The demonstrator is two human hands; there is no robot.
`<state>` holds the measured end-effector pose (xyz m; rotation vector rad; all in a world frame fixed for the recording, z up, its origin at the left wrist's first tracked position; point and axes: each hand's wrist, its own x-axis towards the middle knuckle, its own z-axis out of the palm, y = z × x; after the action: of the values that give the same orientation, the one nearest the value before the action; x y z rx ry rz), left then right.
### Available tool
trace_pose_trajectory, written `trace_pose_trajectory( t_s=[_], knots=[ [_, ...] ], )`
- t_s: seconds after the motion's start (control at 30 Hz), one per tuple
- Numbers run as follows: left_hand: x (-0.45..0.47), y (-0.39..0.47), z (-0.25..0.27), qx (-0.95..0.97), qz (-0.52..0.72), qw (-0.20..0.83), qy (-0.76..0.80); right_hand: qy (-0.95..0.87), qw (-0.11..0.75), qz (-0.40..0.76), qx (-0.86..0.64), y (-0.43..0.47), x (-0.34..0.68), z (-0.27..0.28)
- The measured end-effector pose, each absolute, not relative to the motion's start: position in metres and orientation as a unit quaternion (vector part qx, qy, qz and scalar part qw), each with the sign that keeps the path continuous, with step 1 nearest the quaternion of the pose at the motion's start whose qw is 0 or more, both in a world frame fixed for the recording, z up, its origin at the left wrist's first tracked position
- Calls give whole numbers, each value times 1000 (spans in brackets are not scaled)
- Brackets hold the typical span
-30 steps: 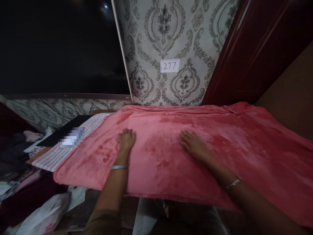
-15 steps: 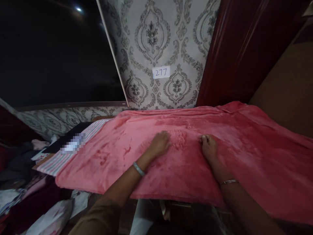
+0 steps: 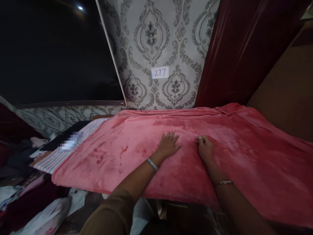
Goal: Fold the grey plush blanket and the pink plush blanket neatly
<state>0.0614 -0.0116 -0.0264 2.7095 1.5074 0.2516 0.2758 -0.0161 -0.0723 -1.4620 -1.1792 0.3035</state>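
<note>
A pink-red plush blanket (image 3: 254, 169) lies spread over a long surface before me, with a few folds along its back edge. On its middle rests my left hand (image 3: 168, 145), palm down with the fingers apart. A grey bracelet circles that wrist. To the right, my right hand (image 3: 205, 148) is closed, thumb pressed against the curled fingers, just over or on the blanket. Whatever those fingers hold, if anything, is hidden. A thin bracelet is on the right wrist.
A striped cloth (image 3: 50, 163) shows beyond the blanket's left end, with a blurred-out item (image 3: 70, 143) on it. A large dark screen (image 3: 58, 52) stands at the back left. Piled clothes (image 3: 36, 199) lie lower left. A paper marked 277 (image 3: 159, 72) is on the patterned wall.
My left hand has slid to the right over the blanket, and its fingers have spread. My right hand stays closed at nearly the same spot.
</note>
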Motion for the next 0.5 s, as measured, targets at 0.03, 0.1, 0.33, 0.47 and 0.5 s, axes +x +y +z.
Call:
trace_pose_trajectory(
  t_s=[0.03,0.1,0.33,0.47,0.5],
  knots=[
    [46,-14,-25,863,75,12,500,-504,581,131,-626,-16,276,-72],
    [10,-20,-21,847,61,-3,528,-503,582,132,-625,-16,276,-72],
    [-125,-45,-3,754,28,-60,653,-494,586,128,-629,-18,272,-69],
    [-139,-39,16,731,76,-66,675,-492,587,128,-630,-18,270,-69],
    [-129,-34,20,741,90,-60,663,-492,588,128,-630,-18,270,-69]
  ],
)
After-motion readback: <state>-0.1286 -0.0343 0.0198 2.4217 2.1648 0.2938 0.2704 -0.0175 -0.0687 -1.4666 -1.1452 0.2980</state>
